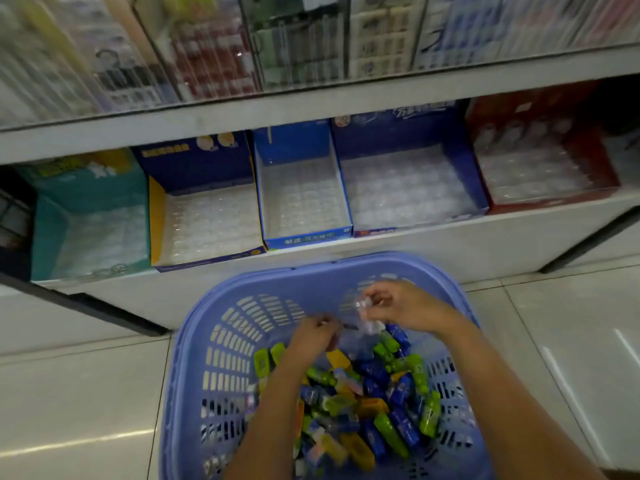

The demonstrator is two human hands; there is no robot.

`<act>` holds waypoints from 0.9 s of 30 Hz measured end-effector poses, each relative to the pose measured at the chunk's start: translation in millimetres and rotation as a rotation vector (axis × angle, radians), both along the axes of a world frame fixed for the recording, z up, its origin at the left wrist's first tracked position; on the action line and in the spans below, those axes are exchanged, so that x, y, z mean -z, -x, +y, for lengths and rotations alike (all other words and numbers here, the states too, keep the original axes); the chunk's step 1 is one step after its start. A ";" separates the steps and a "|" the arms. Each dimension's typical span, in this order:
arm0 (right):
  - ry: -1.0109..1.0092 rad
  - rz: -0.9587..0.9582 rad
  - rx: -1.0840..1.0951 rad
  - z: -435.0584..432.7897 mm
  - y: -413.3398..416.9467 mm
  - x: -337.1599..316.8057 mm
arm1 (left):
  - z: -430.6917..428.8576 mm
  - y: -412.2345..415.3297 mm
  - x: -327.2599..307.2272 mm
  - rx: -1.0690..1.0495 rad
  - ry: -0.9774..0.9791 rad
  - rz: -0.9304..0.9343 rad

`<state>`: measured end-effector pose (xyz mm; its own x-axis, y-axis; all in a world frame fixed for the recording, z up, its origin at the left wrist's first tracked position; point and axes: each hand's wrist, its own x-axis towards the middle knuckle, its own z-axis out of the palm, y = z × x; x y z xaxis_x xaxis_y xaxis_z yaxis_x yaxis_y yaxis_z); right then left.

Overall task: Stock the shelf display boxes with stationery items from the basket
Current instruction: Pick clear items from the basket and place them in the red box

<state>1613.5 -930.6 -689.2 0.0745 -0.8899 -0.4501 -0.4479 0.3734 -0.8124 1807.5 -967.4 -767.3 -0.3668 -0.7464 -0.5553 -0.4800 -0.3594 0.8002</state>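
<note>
Stationery items (377, 403), green, blue and yellow, lie heaped in the basket (194, 341) just below both hands. The right hand (401, 306) pinches a clear wrapper (365, 317). The left hand (313, 337) curls its fingers just beside it, too blurred to tell its hold. Display boxes (301, 199) stand on the shelf (450, 244) beyond the hands.
</note>
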 end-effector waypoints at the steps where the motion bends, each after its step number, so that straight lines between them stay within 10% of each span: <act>1: 0.049 -0.137 0.064 6.8 10.8 -22.1 | 0.0 5.2 -14.8 0.030 0.061 0.025; 13: 0.683 0.141 0.855 1.1 192.4 -110.1 | -19.4 177.1 -224.7 0.216 0.713 0.230; 27: 0.622 0.390 0.816 -57.0 259.3 -79.2 | -94.5 302.2 -196.7 0.336 0.932 -0.061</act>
